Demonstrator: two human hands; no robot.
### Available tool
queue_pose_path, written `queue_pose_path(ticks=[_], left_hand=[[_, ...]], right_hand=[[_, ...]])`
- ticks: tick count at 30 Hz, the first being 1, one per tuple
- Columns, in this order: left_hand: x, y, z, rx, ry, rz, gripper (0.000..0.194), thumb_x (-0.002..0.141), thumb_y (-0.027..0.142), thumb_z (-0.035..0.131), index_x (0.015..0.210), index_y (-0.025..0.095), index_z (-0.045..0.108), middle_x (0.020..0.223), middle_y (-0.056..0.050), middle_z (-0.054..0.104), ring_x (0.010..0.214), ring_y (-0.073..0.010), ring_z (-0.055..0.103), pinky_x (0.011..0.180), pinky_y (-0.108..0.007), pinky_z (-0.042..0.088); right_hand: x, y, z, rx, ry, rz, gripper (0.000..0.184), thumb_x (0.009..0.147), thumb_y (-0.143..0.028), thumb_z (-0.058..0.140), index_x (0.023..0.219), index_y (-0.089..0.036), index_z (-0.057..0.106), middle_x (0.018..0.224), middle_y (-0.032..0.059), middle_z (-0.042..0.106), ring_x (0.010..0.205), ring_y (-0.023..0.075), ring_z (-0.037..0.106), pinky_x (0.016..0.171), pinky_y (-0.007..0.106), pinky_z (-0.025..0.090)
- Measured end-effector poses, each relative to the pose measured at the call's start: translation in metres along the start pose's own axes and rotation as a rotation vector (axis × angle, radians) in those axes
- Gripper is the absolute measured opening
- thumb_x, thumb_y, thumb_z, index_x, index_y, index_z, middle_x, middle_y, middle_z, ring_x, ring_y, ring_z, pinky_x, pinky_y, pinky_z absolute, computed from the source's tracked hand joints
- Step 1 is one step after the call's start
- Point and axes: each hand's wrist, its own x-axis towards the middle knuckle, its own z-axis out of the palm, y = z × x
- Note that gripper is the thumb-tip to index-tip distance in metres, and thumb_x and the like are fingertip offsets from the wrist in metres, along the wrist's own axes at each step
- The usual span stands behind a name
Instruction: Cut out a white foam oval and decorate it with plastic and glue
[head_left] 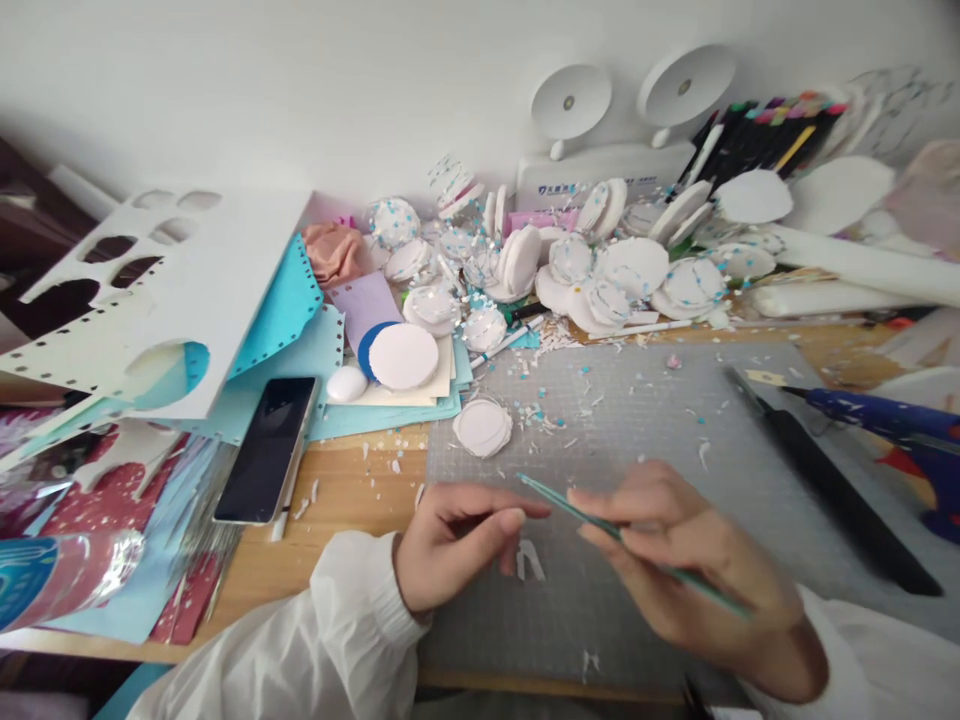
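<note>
My right hand (690,570) is closed around a thin teal stick-like tool (570,508) that slants up to the left over the grey cutting mat (645,440). My left hand (457,540) is curled, its fingertips pinched together close to the tool's tip; I cannot make out anything between them. A small white cut-out paper piece (529,560) lies on the mat just below and between the two hands. Both arms wear white sleeves.
A black phone (266,450) lies left of the mat on the wooden desk. White foam discs (592,265) and paper scraps pile up at the back. A blue glue gun (892,420) and a black ruler (832,490) lie at right. White punched card sheets (172,300) lie at left.
</note>
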Motion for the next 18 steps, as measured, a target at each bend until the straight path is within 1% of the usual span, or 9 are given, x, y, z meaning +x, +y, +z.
queue_pose_path(ticks=[2, 3, 4, 6, 8, 10, 13, 16, 18], left_hand=[[0.0, -0.002, 0.001, -0.054, -0.033, -0.023, 0.044, 0.087, 0.051, 0.053, 0.078, 0.012, 0.072, 0.045, 0.0, 0.052, 0.039, -0.0067, 0.04, 0.041, -0.02, 0.03], [0.0, -0.003, 0.001, -0.066, -0.045, -0.039, 0.045, 0.086, 0.052, 0.054, 0.07, 0.012, 0.069, 0.044, 0.0, 0.052, 0.039, -0.0061, 0.038, 0.04, -0.02, 0.029], [0.0, -0.004, 0.002, -0.071, -0.051, -0.058, 0.047, 0.086, 0.052, 0.054, 0.063, 0.012, 0.065, 0.044, 0.0, 0.051, 0.039, -0.0056, 0.037, 0.041, -0.02, 0.028], [0.0, -0.006, 0.003, -0.084, -0.05, -0.102, 0.048, 0.085, 0.052, 0.056, 0.056, 0.013, 0.059, 0.043, 0.001, 0.049, 0.038, -0.005, 0.035, 0.041, -0.02, 0.026], [0.001, -0.009, 0.004, -0.125, -0.009, -0.131, 0.049, 0.082, 0.053, 0.058, 0.053, 0.014, 0.056, 0.041, 0.002, 0.047, 0.037, -0.0045, 0.032, 0.041, -0.02, 0.024], [0.002, -0.013, 0.005, -0.177, 0.054, -0.15, 0.05, 0.078, 0.055, 0.062, 0.05, 0.015, 0.053, 0.04, 0.004, 0.044, 0.037, -0.0042, 0.031, 0.041, -0.021, 0.022], [0.004, -0.018, 0.006, -0.228, 0.116, -0.153, 0.049, 0.073, 0.056, 0.066, 0.051, 0.015, 0.053, 0.039, 0.005, 0.041, 0.038, -0.0044, 0.029, 0.042, -0.021, 0.02], [0.005, -0.022, 0.005, -0.231, 0.147, -0.121, 0.049, 0.071, 0.057, 0.068, 0.051, 0.015, 0.051, 0.039, 0.006, 0.039, 0.04, -0.0048, 0.029, 0.044, -0.021, 0.02], [0.005, -0.023, 0.004, -0.225, 0.177, -0.098, 0.048, 0.067, 0.055, 0.07, 0.049, 0.016, 0.049, 0.039, 0.007, 0.037, 0.041, -0.0049, 0.029, 0.046, -0.021, 0.021]], right_hand=[[0.001, -0.001, -0.003, -0.104, -0.13, -0.174, 0.025, 0.078, -0.008, 0.066, 0.087, -0.031, 0.059, 0.095, -0.0023, 0.075, 0.065, 0.0131, 0.068, 0.063, 0.031, 0.054], [0.002, -0.001, -0.004, -0.125, -0.162, -0.233, 0.026, 0.079, -0.008, 0.065, 0.089, -0.032, 0.061, 0.096, -0.0029, 0.075, 0.067, 0.0128, 0.068, 0.064, 0.03, 0.054], [0.003, -0.002, -0.003, -0.135, -0.179, -0.278, 0.026, 0.081, -0.008, 0.063, 0.09, -0.032, 0.062, 0.097, -0.0029, 0.075, 0.069, 0.0126, 0.069, 0.065, 0.03, 0.055], [0.005, -0.005, -0.002, -0.175, -0.205, -0.363, 0.025, 0.083, -0.007, 0.059, 0.091, -0.03, 0.064, 0.096, -0.0006, 0.076, 0.072, 0.0125, 0.069, 0.067, 0.028, 0.055], [0.008, -0.007, 0.001, -0.265, -0.197, -0.469, 0.022, 0.084, -0.005, 0.056, 0.088, -0.024, 0.066, 0.091, 0.0035, 0.076, 0.07, 0.0125, 0.069, 0.066, 0.028, 0.056], [0.01, -0.007, 0.005, -0.356, -0.178, -0.552, 0.021, 0.085, -0.004, 0.052, 0.084, -0.02, 0.066, 0.088, 0.0051, 0.077, 0.067, 0.0122, 0.068, 0.065, 0.028, 0.056], [0.009, -0.007, 0.014, -0.41, -0.136, -0.583, 0.023, 0.089, -0.005, 0.048, 0.083, -0.019, 0.065, 0.085, 0.0027, 0.077, 0.065, 0.0114, 0.068, 0.064, 0.027, 0.056], [0.006, -0.009, 0.024, -0.417, -0.112, -0.532, 0.021, 0.089, -0.007, 0.048, 0.086, -0.02, 0.065, 0.087, 0.0025, 0.076, 0.068, 0.0132, 0.069, 0.063, 0.028, 0.058], [0.001, -0.011, 0.026, -0.434, -0.159, -0.468, 0.026, 0.087, -0.005, 0.047, 0.093, -0.021, 0.066, 0.096, 0.0038, 0.076, 0.074, 0.016, 0.07, 0.066, 0.03, 0.059]])
